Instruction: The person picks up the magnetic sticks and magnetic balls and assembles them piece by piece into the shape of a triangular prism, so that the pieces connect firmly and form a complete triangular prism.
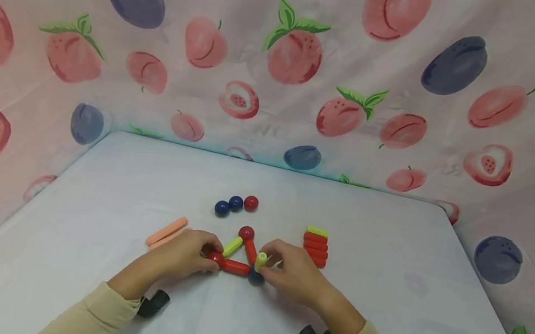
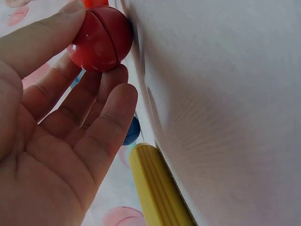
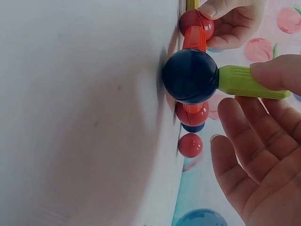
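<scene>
A flat triangle of rods and balls lies on the white table. My left hand [image 1: 184,256] pinches the red ball [image 1: 216,258] at its left corner; the left wrist view shows thumb and fingertips on that red ball [image 2: 101,40]. From it a red rod [image 1: 236,267] runs to a dark blue ball [image 1: 256,276] and a yellow-green rod [image 1: 233,246] to the far red ball [image 1: 246,233]. Another red rod [image 1: 250,252] makes the third side. Between thumb and fingers, my right hand [image 1: 296,272] holds a yellow-green rod [image 3: 240,81] upright, its end against the blue ball [image 3: 190,76].
Beyond the triangle sit two blue balls [image 1: 229,206] and a red ball [image 1: 251,204]. Several red rods [image 1: 315,247] and a yellow-green rod [image 1: 317,231] lie stacked at the right. Orange sticks [image 1: 167,231] lie by my left hand. A fruit-print curtain [image 1: 275,106] hangs behind the table.
</scene>
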`<move>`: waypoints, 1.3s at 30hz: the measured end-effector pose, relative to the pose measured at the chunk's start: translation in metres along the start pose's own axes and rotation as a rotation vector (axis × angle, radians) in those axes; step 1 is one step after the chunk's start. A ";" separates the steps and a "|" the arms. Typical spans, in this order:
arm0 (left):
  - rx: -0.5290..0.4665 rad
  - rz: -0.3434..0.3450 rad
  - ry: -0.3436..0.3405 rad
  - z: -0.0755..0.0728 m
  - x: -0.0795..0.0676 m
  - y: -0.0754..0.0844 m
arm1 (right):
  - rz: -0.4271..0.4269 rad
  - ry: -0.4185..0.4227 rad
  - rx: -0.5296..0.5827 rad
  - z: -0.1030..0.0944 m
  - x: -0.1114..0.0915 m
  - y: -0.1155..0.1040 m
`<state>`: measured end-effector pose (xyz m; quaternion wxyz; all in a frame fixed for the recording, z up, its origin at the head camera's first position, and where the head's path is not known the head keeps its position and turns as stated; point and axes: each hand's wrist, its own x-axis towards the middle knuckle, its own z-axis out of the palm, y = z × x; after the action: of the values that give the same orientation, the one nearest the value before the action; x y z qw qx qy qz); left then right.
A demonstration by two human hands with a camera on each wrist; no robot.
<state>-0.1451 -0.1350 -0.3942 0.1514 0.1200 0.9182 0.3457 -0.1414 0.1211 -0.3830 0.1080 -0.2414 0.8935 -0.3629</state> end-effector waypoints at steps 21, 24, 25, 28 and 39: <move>0.026 0.006 -0.006 -0.001 -0.001 0.000 | -0.005 -0.026 0.015 0.003 -0.002 0.000; 0.027 0.012 -0.004 -0.002 -0.002 -0.001 | 0.003 -0.032 0.014 0.004 -0.002 0.000; 0.025 0.015 -0.002 -0.002 -0.002 -0.001 | 0.004 -0.033 0.012 0.004 -0.002 0.000; 0.018 0.015 0.000 -0.003 -0.003 -0.001 | -0.003 -0.032 0.003 0.005 -0.002 0.000; 0.032 0.009 0.013 -0.003 0.000 -0.002 | 0.018 -0.062 0.001 0.006 -0.002 -0.004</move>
<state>-0.1464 -0.1385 -0.3939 0.1418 0.1244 0.9241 0.3324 -0.1358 0.1161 -0.3850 0.1391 -0.2442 0.8917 -0.3547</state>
